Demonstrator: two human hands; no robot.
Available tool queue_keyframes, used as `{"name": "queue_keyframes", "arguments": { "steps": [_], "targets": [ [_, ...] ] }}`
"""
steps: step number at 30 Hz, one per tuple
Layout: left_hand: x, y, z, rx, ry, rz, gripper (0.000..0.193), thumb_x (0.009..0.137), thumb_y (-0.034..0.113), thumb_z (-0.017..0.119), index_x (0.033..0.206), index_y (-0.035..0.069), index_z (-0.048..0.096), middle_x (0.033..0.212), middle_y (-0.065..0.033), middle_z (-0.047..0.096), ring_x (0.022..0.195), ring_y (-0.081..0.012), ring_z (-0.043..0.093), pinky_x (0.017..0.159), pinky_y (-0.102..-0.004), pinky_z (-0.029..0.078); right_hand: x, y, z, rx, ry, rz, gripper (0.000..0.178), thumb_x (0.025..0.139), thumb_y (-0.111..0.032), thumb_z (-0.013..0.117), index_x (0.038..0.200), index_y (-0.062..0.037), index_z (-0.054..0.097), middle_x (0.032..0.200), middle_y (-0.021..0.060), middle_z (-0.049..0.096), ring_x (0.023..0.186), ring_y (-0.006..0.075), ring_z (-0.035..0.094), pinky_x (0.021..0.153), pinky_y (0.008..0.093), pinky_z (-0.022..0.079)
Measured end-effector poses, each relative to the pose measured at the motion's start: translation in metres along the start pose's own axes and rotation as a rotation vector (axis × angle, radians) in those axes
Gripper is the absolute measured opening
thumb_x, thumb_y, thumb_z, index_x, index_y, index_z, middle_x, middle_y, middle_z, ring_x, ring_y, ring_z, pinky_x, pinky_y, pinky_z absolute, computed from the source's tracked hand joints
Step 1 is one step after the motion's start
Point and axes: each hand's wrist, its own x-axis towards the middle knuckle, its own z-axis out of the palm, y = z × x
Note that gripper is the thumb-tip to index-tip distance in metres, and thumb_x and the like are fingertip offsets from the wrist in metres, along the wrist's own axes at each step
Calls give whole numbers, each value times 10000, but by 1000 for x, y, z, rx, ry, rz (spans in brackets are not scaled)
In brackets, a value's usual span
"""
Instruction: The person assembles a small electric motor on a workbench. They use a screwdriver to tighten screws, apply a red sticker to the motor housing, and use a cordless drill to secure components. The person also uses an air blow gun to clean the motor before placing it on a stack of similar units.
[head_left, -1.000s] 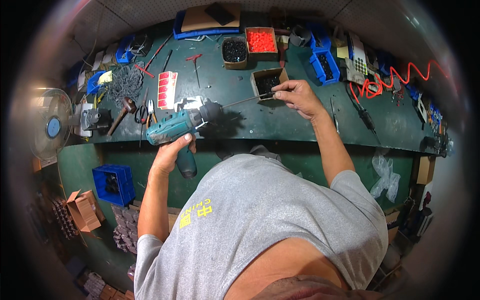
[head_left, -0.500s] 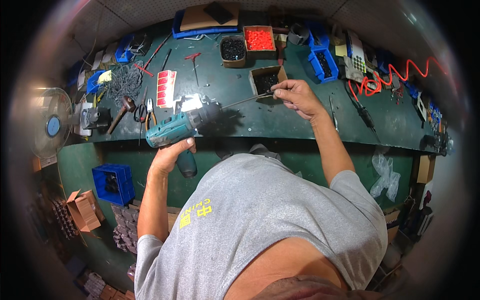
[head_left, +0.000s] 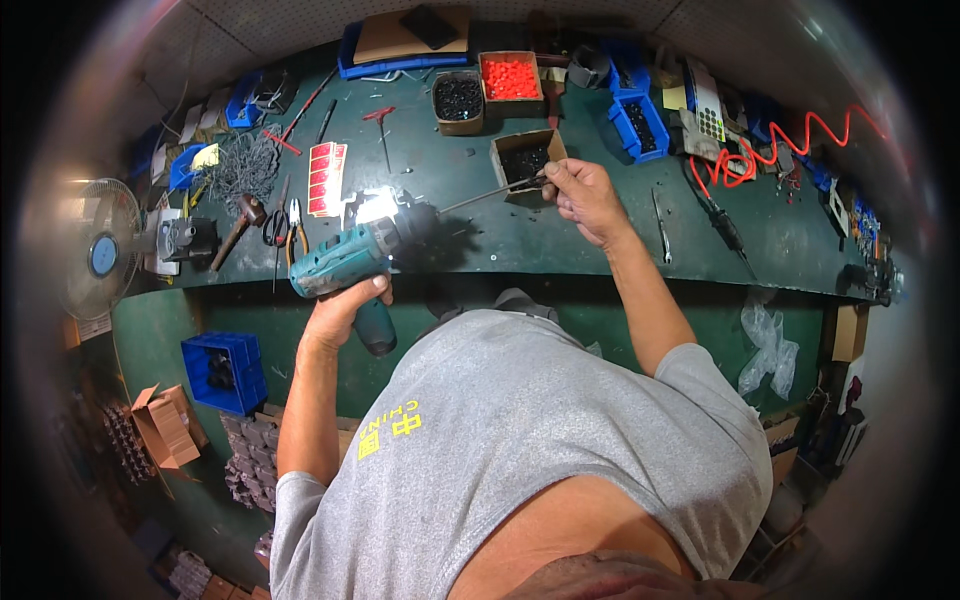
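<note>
We count two hands, well apart: our left hand (head_left: 352, 302) is wrapped round the grip of one teal cordless drill (head_left: 335, 265), held over the front edge of the green bench (head_left: 580, 258), and our right hand (head_left: 585, 203) pinches the far end of one long thin rod (head_left: 482, 198). The rod runs from the drill's nose toward those fingers; whether it is seated in the drill we cannot tell, since a glare covers the metal there. To the left we find one hammer (head_left: 237, 232), one pair of orange-handled pliers (head_left: 292, 244) and one sheet of red labels (head_left: 324, 182); behind lie two red T-handled tools (head_left: 380, 115), and one silver tool (head_left: 661, 228) lies right of our right hand. Of cardboard boxes on the bench we count three: one (head_left: 516, 106) full of bright red pieces, one (head_left: 461, 128) beside it full of black pieces, and a third (head_left: 512, 147), just behind the rod's end, with black pieces on its bottom. A blue bin (head_left: 652, 156) to their right holds dark pieces, and below the bench at left one blue crate (head_left: 251, 387) holds dark rounded parts.
</note>
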Motion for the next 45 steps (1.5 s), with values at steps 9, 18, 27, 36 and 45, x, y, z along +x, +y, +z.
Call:
{"name": "queue_keyframes", "arguments": {
  "steps": [9,18,27,36,45],
  "targets": [
    [1,-4,5,-18,-11,29,215,847,122,790,1015,42,681,833,-61,679,768,-183,659,747,-338,542,0,1,5,-30,63,-24,335,1023,-327,690,889,-23,643,711,39,605,484,20,393,437,189,279],
    [8,-9,11,34,5,46,229,850,134,761,1029,25,668,837,-75,679,765,-197,667,753,-349,551,6,1,13,80,83,-18,277,1004,-273,720,955,-7,666,743,56,628,501,29,419,431,187,296],
    [16,-10,22,-26,5,48,265,837,138,777,1056,24,681,882,-70,692,779,-196,676,765,-355,562,9,-11,20,377,-8,-42,348,1072,-318,597,1126,20,661,835,73,649,562,16,421,460,170,325],
    [22,-6,28,-71,20,49,289,833,189,767,1054,21,687,843,-84,692,771,-204,681,763,-358,557,14,-6,28,573,-74,-134,295,1076,-258,593,1191,6,654,832,36,618,612,35,416,488,174,332],
    [24,-8,26,-88,2,28,268,824,198,755,1010,26,667,800,-85,672,755,-210,677,763,-365,557,14,-9,36,564,-106,-143,310,1078,-254,584,1259,-6,621,775,-9,497,617,43,373,483,172,296]
  ]
}}
